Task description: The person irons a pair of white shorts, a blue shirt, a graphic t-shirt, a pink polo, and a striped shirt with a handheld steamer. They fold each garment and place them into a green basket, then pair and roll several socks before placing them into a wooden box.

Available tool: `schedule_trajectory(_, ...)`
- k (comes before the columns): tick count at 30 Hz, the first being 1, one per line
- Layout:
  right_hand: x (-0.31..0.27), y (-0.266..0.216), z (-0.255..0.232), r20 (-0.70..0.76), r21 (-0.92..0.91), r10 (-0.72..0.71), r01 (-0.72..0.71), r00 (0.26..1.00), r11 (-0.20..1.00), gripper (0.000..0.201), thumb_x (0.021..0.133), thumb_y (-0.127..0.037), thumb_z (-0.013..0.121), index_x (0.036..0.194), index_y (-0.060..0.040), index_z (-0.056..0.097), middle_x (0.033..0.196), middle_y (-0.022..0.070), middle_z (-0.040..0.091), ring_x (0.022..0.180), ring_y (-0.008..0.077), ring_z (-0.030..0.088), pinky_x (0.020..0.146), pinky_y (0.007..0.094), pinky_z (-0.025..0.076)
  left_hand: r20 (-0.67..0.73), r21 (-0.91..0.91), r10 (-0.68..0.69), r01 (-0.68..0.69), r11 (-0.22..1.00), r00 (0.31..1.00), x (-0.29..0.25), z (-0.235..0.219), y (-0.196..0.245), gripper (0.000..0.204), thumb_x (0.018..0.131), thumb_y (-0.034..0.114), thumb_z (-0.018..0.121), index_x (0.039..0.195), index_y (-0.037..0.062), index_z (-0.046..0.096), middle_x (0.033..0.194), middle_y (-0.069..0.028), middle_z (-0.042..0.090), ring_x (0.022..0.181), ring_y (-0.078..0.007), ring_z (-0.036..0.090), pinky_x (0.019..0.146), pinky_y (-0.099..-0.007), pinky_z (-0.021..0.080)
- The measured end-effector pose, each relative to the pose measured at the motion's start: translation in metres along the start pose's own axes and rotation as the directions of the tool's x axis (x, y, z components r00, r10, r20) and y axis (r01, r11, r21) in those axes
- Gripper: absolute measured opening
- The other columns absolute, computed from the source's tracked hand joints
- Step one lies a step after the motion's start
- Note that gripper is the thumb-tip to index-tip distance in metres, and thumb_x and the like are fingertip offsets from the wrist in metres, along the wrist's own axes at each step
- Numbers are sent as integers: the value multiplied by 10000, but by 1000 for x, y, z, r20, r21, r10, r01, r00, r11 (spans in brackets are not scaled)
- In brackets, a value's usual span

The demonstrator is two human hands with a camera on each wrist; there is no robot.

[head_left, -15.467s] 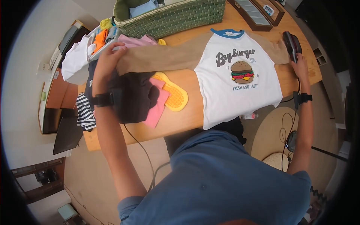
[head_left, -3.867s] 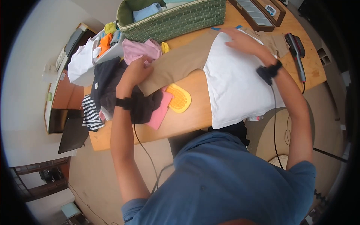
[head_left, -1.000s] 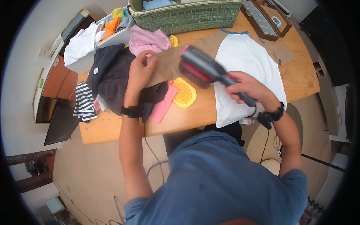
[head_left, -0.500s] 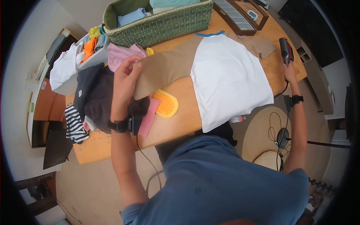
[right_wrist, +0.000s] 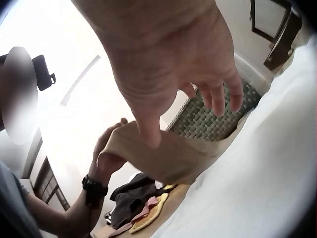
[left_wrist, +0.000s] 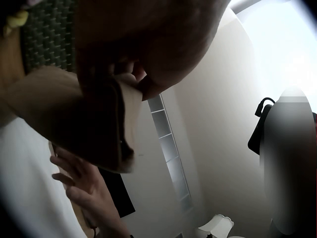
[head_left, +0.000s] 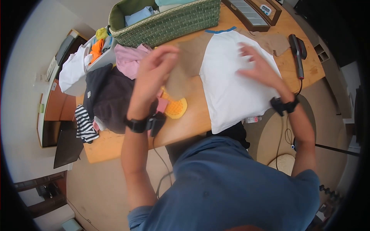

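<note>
A raglan shirt (head_left: 239,88) with a plain white body, tan sleeves and a blue collar lies spread on the wooden table, its printed side out of sight. My left hand (head_left: 154,71) pinches the end of one tan sleeve (right_wrist: 163,156) and holds it raised above the tabletop; the cuff opening shows in the left wrist view. Over the white body hovers my right hand (head_left: 262,71), fingers spread and holding nothing. A dark handheld garment steamer (head_left: 297,54) with a cord rests at the table's right side, beyond the other sleeve.
Behind the shirt stands a green woven basket (head_left: 169,29) with folded clothes. Dark garments (head_left: 111,100), a pink cloth (head_left: 131,59) and a yellow textured pad (head_left: 176,109) lie left. A white bin (head_left: 104,56) of clothes and a compartment box (head_left: 250,17) sit farther back.
The shirt's printed front faced up much earlier; the plain side shows now. My right hand has put down the steamer and moved left over the shirt. My left hand has lifted the sleeve.
</note>
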State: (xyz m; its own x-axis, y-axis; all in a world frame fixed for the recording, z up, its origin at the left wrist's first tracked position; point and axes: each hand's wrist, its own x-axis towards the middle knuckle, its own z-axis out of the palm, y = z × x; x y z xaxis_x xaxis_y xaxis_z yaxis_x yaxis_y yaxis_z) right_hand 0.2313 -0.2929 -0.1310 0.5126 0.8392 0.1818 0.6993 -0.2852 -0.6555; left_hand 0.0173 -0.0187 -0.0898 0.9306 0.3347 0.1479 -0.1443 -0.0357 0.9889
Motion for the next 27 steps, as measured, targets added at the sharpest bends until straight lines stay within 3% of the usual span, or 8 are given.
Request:
schedule_trajectory(3,17,-53,62,47,159,-125,116,991,980,859,765,-277,812,1465,-47,371,1311,177,536,1194,290,552,1013,364,443,163,30,62,-68,997,985,26,45,-4,211,974,121,621,1162,26,627,1010,12,654,920,-45,596,822,-213,482)
schedule_trajectory(7,44,-29,83,-19,449,-47,50,999,892,618,902,-189,658,1442,-17,412,1297,154,577,1199,238,554,1007,339,439,246,-176,76,-32,984,966,40,66,2,226,977,115,611,1188,33,618,1002,18,655,927,-51,595,846,-222,478)
schedule_trajectory(12,24,-45,39,-203,485,-24,122,979,866,512,990,-249,609,1433,-40,458,1251,70,624,1131,164,574,985,308,450,238,228,157,-212,950,958,93,17,-44,591,786,-121,481,1357,31,492,1358,-120,549,1329,-226,482,1090,-351,389)
schedule_trajectory(15,13,-47,17,-172,358,6,56,985,932,498,974,-245,640,1404,-39,497,1233,54,628,1132,148,564,979,308,449,404,543,347,-527,654,846,119,24,-96,672,701,-112,532,1354,45,517,1357,-137,553,1309,-297,495,1117,-389,382)
schedule_trajectory(16,10,-50,12,-158,403,20,46,987,914,482,969,-245,649,1385,-43,515,1227,45,630,1119,142,569,967,307,455,429,423,324,-505,752,843,129,29,-109,657,677,-96,631,1309,74,565,1386,-157,525,1323,-332,462,1118,-390,369)
schedule_trajectory(22,-9,-33,-17,32,694,176,-149,984,704,461,984,-155,608,1415,-92,461,1336,32,561,1196,151,549,988,334,479,564,555,425,-705,440,709,167,66,-133,362,767,133,739,1123,108,681,1323,-170,561,1223,-365,504,1037,-399,421)
schedule_trajectory(25,-13,-5,-33,-36,852,184,-66,982,519,425,991,-163,592,1392,-85,477,1333,48,573,1192,162,572,982,342,496,595,433,364,-667,606,717,166,61,-117,312,799,176,707,1090,66,680,1171,-164,640,1103,-325,584,952,-391,468)
schedule_trajectory(27,-10,-9,-53,-164,938,202,89,966,334,357,991,-201,599,1318,-65,549,1244,51,641,1109,154,626,928,320,525,513,492,141,-425,760,846,144,45,-92,309,802,179,701,1072,33,671,1047,-131,663,990,-258,614,872,-356,488)
